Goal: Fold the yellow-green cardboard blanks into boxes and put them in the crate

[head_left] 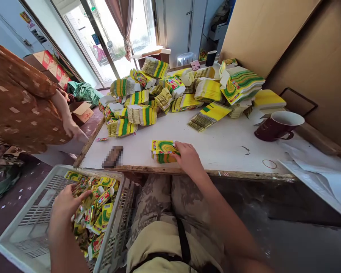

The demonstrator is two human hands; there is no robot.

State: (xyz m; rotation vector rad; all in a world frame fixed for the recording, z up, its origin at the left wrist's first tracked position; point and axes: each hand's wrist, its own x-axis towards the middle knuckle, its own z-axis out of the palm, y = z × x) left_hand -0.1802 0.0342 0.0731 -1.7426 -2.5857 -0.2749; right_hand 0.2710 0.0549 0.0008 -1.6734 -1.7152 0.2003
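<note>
My left hand (66, 204) is over the white plastic crate (42, 197), its thumb and fingers apart above small yellow-green packets (98, 212). Whether a packet lies under its fingers is hard to see. At the table's front edge, my right hand (187, 157) grips the right end of a short stack of yellow-green cartons (162, 151). Its thumb is at the near side and its fingers are on top. Farther back on the white table (170, 131) lie several bundles of flattened cartons (142, 115).
A maroon mug (272, 127) and plastic sheets (318, 174) are at the right. A blurred dark object (113, 157) lies left of the stack. At the left stands a person in a brown patterned top (22, 102). Large cardboard (261, 34) rises behind the table.
</note>
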